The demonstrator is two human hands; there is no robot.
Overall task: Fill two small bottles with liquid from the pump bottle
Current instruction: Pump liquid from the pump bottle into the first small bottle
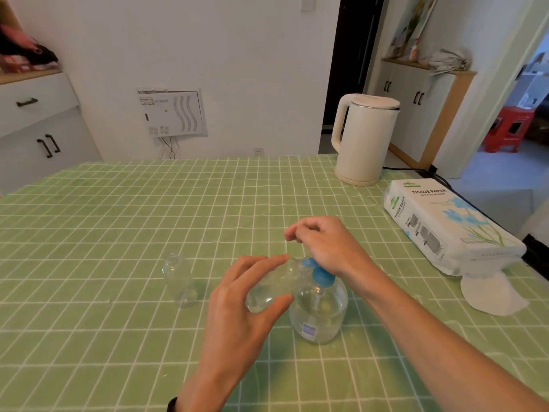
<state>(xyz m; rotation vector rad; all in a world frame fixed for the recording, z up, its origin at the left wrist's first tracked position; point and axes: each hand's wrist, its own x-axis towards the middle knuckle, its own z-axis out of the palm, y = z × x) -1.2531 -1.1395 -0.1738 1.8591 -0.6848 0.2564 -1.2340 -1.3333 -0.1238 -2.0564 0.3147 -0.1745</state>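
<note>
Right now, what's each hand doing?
Left hand: holding a small clear bottle, tilted toward the pump.
Right hand: pressing the pump bottle's blue pump head.

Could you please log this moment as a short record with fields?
left hand: holds a small bottle tilted, mouth at the pump
right hand: rests on the blue pump head
pump bottle: upright on the table, holds clear liquid
second bottle: upright, uncapped, left of the hands
kettle: far right
tissue pack: right edge
</note>
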